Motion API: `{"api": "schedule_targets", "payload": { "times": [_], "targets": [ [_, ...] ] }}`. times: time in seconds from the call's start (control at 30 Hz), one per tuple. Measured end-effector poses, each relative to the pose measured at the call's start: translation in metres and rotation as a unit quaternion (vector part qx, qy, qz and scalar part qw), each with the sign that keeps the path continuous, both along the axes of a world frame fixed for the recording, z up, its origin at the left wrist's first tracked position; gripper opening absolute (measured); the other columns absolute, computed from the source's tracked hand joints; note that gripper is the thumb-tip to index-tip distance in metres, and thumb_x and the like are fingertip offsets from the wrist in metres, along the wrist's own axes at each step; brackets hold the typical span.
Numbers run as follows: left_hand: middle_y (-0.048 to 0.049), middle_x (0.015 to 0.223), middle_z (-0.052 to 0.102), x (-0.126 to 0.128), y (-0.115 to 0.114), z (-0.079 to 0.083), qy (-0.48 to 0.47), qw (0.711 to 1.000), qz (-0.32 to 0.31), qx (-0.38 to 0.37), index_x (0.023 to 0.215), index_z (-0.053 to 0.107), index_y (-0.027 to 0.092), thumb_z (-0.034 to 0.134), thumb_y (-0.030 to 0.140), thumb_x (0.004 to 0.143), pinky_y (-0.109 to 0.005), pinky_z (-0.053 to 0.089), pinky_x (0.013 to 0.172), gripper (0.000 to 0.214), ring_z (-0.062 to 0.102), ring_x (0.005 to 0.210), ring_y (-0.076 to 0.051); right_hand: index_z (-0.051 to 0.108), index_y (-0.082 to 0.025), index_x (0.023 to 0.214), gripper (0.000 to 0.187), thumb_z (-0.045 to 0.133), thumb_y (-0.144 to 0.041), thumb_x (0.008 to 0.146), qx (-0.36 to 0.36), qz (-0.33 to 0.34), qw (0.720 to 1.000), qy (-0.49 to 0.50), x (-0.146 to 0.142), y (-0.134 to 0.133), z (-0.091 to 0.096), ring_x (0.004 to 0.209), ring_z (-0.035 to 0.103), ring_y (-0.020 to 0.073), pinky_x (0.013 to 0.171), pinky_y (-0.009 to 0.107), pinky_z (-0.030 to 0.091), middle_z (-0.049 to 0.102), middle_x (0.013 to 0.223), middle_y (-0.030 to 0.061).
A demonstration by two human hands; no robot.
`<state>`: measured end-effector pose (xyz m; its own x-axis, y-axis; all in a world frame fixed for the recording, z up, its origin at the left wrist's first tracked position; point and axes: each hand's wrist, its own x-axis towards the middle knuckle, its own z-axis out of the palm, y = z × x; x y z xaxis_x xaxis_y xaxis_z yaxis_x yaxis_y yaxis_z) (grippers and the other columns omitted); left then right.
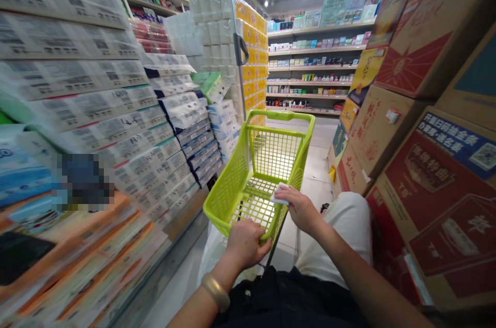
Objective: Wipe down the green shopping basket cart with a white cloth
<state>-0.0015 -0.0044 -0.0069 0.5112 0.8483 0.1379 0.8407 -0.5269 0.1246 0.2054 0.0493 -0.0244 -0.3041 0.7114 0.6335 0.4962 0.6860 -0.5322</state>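
Observation:
A lime-green plastic shopping basket (232, 183) sits tilted in front of me in a store aisle. My left hand (244, 243) is closed round its near rim. My right hand (300, 209) presses a small white cloth (279, 194) against the basket's right inner wall, fingers closed on the cloth. A gold bangle is on my left wrist. I cannot see anything lying inside the basket.
Stacked tissue packs (127, 126) fill the shelves on the left. Red and brown cardboard boxes (426, 111) are piled on the right. A metal pole (237, 44) stands behind the basket. Shelves of small products (313, 69) line the far end of the aisle.

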Motion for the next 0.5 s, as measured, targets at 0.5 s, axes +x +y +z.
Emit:
{"api": "schedule_targets", "payload": {
  "times": [0.5],
  "targets": [
    [-0.004, 0.065, 0.068, 0.002, 0.004, -0.006, -0.013, 1.0, -0.019, 0.018, 0.061, 0.067, 0.02, 0.058, 0.037, 0.079, -0.028, 0.036, 0.06, 0.026, 0.059, 0.067, -0.018, 0.072, -0.024, 0.103, 0.044, 0.041, 0.0, 0.082, 0.012, -0.008, 1.0, -0.028, 0.004, -0.001, 0.005, 0.117, 0.063, 0.0224, 0.105, 0.049, 0.046, 0.073, 0.11, 0.0058]
  ]
}}
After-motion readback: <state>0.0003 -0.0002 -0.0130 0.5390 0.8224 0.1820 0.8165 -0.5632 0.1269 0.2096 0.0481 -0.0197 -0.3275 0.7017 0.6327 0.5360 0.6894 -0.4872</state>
